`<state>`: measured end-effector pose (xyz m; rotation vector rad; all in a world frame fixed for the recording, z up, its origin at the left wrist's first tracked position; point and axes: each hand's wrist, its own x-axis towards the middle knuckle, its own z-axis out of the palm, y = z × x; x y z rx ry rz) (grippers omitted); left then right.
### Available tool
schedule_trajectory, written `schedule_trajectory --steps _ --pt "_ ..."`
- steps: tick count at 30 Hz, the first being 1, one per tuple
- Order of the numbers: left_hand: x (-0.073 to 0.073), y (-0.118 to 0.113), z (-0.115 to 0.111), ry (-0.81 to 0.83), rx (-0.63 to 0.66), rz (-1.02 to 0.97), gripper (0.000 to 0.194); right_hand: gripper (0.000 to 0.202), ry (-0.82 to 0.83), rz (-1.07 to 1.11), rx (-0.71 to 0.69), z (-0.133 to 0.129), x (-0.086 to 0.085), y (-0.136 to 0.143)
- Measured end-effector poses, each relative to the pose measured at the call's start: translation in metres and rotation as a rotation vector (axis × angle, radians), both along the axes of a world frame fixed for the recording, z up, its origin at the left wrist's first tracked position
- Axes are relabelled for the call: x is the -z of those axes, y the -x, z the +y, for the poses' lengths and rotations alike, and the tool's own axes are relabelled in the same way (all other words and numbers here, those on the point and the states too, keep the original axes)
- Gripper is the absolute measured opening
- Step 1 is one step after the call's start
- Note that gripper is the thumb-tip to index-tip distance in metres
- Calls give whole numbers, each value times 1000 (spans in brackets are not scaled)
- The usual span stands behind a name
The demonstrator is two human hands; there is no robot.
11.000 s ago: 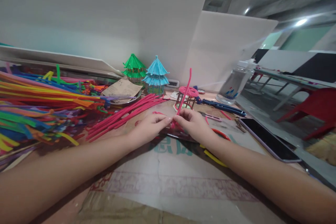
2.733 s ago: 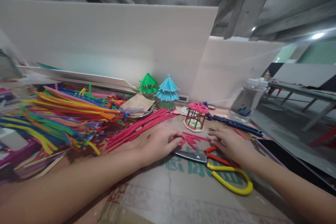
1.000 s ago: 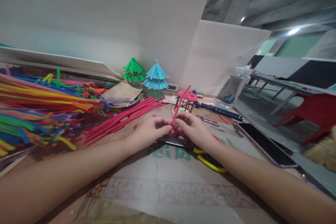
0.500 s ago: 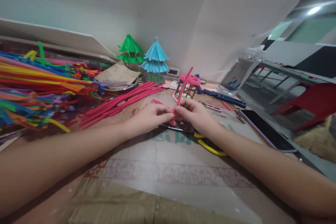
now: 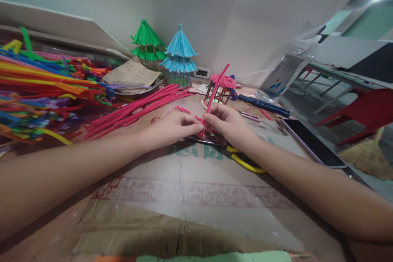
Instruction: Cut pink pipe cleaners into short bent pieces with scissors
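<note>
Between my two hands a pink pipe cleaner [image 5: 217,88] slants up, its long end free above my fingers. My left hand [image 5: 176,128] pinches its lower part, where the pink is bunched or folded. The fingertips of my right hand [image 5: 227,123] close on it just beside. Under them lies a dark shiny plate [image 5: 211,141] with short pink pieces around it. Just behind stands a small pavilion frame [image 5: 223,86] with a pink ring top and brown posts. A bundle of pink pipe cleaners [image 5: 138,110] lies to the left.
Many coloured pipe cleaners [image 5: 46,86] fill the left side. A green pavilion [image 5: 147,43] and a blue pavilion [image 5: 179,55] stand at the back. On the right are blue-handled pliers [image 5: 264,105], a phone [image 5: 313,143] and a clear water jug [image 5: 281,73]. Yellow handles [image 5: 245,163] lie by my right wrist.
The view has tilted down slightly, so a green strip shows at the bottom edge. Both hands stay together on the pink pipe cleaner, with only small finger shifts.
</note>
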<state>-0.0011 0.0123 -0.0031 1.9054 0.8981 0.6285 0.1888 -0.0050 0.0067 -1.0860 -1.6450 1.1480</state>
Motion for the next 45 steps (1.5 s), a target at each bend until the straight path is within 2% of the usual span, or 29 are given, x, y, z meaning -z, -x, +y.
schedule_trajectory --steps 10,24,37,45 --pt "2 1 3 72 19 -41 35 20 -41 1 -15 -1 -2 0" --pt "-2 0 1 75 11 -15 34 23 -82 1 -10 1 0 0" --pt "5 2 6 116 43 -30 35 28 -84 -23 5 1 -1 0" --pt "0 0 2 145 38 -45 24 26 -92 -22 -9 2 1 -1"
